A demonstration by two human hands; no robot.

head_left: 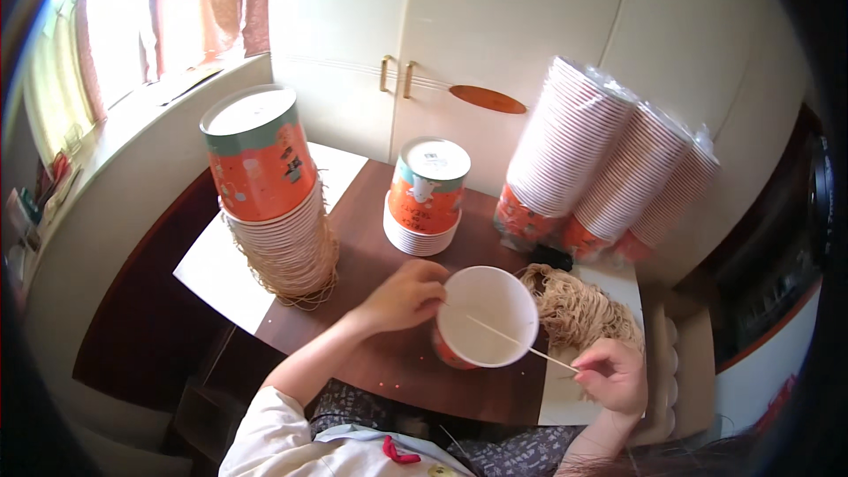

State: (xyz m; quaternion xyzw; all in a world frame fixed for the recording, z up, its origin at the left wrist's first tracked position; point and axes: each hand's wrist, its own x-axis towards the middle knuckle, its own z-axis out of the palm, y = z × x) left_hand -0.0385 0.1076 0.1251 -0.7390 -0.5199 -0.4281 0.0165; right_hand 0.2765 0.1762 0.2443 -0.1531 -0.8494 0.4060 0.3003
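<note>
The right hand [609, 377] pinched a thin, pale fibre cord [539, 352] between thumb and fingertips. I noted the cord crossing the mouth of a white-lined, orange paper bucket [508, 300], its long axis slanting from far left to near right. The bucket's mouth faced up. The left hand [408, 296] was at its left rim; I could not tell what it grasped. Beyond stood two inverted stacks of orange-and-green paper buckets [265, 172] and clear-plastic-wrapped nested buckets [570, 146].
</note>
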